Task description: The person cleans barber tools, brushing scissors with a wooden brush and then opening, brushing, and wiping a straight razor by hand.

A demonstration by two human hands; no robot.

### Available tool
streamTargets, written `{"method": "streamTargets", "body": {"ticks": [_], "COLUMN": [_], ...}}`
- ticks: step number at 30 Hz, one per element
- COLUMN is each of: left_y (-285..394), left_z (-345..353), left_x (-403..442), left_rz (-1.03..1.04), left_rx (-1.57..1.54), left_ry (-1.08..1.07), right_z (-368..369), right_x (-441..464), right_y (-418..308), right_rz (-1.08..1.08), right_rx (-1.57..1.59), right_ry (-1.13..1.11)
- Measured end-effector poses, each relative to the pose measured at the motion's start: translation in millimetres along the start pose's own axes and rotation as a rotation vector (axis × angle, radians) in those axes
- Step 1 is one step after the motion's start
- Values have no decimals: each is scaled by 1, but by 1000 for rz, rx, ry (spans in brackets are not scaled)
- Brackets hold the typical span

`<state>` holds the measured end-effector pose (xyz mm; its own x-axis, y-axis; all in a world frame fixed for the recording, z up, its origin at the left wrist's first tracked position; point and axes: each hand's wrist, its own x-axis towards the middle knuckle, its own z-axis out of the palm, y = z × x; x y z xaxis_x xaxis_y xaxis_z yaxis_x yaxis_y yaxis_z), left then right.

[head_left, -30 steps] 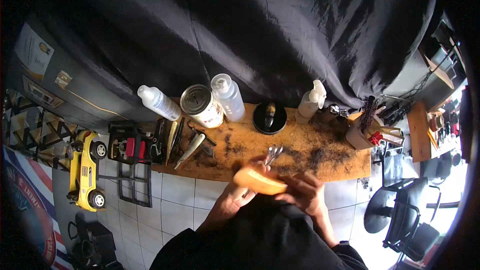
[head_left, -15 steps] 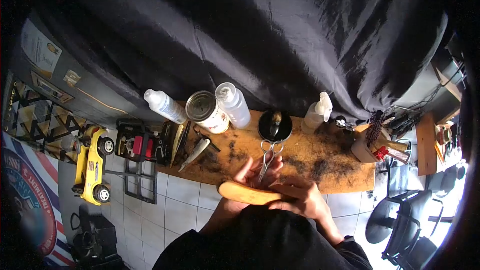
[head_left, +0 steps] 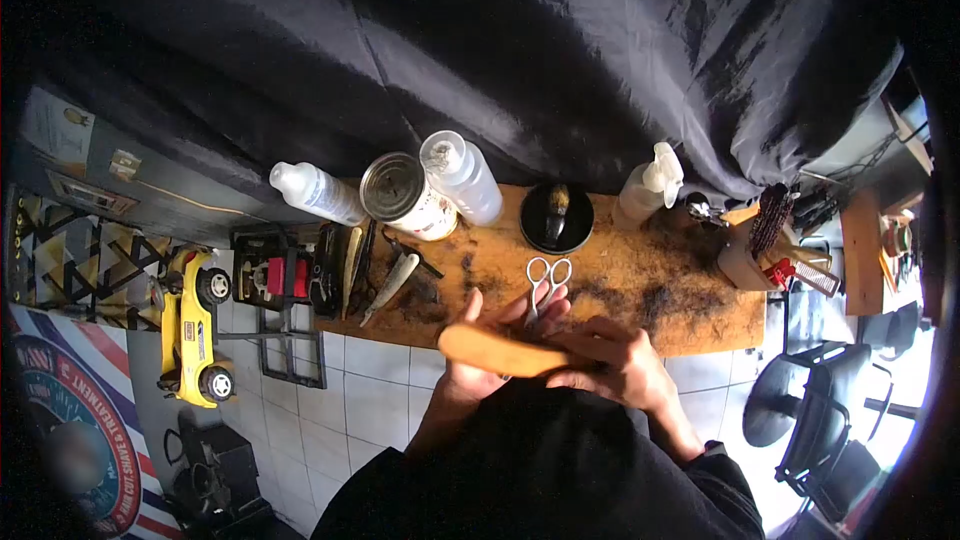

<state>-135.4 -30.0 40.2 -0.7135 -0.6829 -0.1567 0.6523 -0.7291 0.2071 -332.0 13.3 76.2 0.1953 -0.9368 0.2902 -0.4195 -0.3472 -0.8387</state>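
Note:
My right hand [head_left: 625, 365] grips one end of an orange-brown curved brush-like object [head_left: 495, 350], which lies across in front of my left palm. Silver scissors [head_left: 545, 285] rest in my left hand [head_left: 475, 375], with their finger rings pointing away from me toward the bench. The lower part of the scissors is hidden behind the brown object. Some of the left fingers show spread beside and behind it. Just beyond the rings stands a black bowl [head_left: 580, 235] holding a dark shaving brush [head_left: 556, 215].
Dark hair clippings lie on the wooden bench [head_left: 600, 275]. Bottles [head_left: 465, 180], a tin [head_left: 405, 202], a razor [head_left: 390, 288] and clippers are on its left. A spray bottle [head_left: 645, 190] and a comb holder [head_left: 745, 260] stand right. A chair [head_left: 825, 410] is beyond.
The scissors' rings have come upright above my left palm, while the brown object has swung nearly level and slightly left. The view has shifted somewhat.

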Motion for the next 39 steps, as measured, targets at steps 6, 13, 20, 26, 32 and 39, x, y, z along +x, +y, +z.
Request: {"method": "streamTargets", "body": {"ticks": [6,13,20,26,32,39], "left_y": [12,12,22,32,53,25], "left_z": [-5,-18,-2,-5,-10,7], "left_x": [-10,-9,-11,-16,-26,-12], "left_rz": [17,-89,-96,-15,279,21], "left_rx": [308,692,849,887,887,852], "left_ry": [-11,35,164,347,535,398], "right_z": [-3,-7,0,0,12,21], "right_x": [5,-4,-9,-11,-22,-27], "right_y": [7,-2,15,24,40,62], "right_rz": [203,136,285,275,159,34], "right_rx": [-183,-74,-182,-422,-550,-621], "right_ry": [283,122,321,310,180,-28]}}
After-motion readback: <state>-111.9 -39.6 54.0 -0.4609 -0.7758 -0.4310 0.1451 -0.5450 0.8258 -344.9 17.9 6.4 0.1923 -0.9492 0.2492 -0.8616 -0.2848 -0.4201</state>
